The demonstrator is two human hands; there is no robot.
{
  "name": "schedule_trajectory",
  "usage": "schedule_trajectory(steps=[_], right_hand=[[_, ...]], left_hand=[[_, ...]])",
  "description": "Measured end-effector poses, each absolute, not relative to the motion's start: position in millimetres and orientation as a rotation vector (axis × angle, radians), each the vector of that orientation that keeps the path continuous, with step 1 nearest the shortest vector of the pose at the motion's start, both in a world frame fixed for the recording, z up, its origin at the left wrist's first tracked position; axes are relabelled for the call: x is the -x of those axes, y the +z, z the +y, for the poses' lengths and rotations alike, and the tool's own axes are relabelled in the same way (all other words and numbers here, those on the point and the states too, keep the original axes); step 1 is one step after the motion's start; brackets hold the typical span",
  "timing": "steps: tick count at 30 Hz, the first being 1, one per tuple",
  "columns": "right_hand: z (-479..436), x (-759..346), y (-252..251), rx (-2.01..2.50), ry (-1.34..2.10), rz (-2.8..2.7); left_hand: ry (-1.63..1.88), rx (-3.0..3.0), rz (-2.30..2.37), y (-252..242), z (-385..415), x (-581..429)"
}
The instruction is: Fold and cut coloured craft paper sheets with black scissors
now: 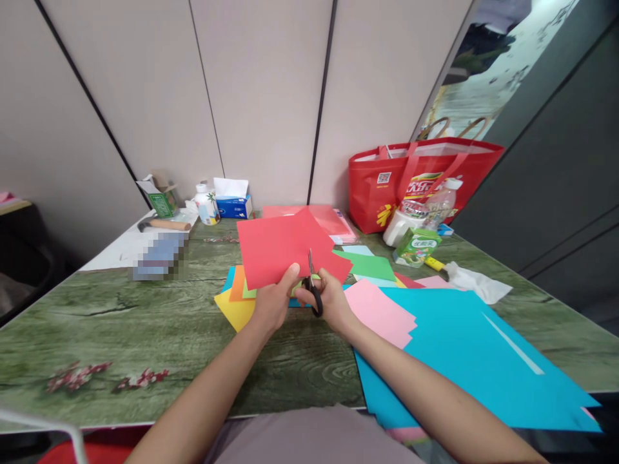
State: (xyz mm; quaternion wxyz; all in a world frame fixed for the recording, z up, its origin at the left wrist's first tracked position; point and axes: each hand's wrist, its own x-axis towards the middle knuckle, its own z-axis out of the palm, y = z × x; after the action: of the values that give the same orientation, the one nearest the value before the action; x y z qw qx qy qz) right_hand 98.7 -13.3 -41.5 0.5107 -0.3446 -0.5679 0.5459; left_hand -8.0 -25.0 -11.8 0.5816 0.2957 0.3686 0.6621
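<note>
A sheet of red paper (268, 248) is raised above the table, its lower edge pinched by my left hand (275, 296). In my right hand (331, 298) are black-handled scissors (316, 299), fingers wrapped round the loops. The blades point away from me and lie at the red paper, between its left part and the part on the right. Beneath my hands, yellow paper (235, 309) and orange paper (236, 285) stick out in a fanned stack. Right of the scissors lies pink paper (380, 312), partly over a large blue sheet (449, 348).
A red shopping bag (374, 193) stands at the back right, with a green carton (416, 247), a white mug (399, 225) and a plastic bottle (442, 203) before it. A tissue box (235, 206), white bottle (207, 205) and hammer (167, 224) are back left.
</note>
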Motion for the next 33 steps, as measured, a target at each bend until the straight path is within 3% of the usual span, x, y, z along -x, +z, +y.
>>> schedule_trajectory(steps=[9,14,21,29,33], right_hand=[[-13.0,-100.7,-43.1,0.807,1.434,-1.427],[-9.9,-110.9,-34.1,0.686,1.587,-1.715],[-1.5,-141.6,-20.3,0.422,1.940,-1.849],[9.2,-125.1,-29.2,0.646,1.383,-1.051],[18.1,-125.6,-34.3,0.807,1.469,-0.860]], left_hand=[[1.574,-0.667,0.647,-1.7,-21.3,12.2],[1.773,-0.633,0.547,3.7,-11.6,23.5],[1.732,-0.533,0.504,2.6,-3.6,35.7],[1.738,-0.580,0.521,3.1,-6.8,31.7],[1.731,-0.584,0.602,1.8,-9.3,28.8]])
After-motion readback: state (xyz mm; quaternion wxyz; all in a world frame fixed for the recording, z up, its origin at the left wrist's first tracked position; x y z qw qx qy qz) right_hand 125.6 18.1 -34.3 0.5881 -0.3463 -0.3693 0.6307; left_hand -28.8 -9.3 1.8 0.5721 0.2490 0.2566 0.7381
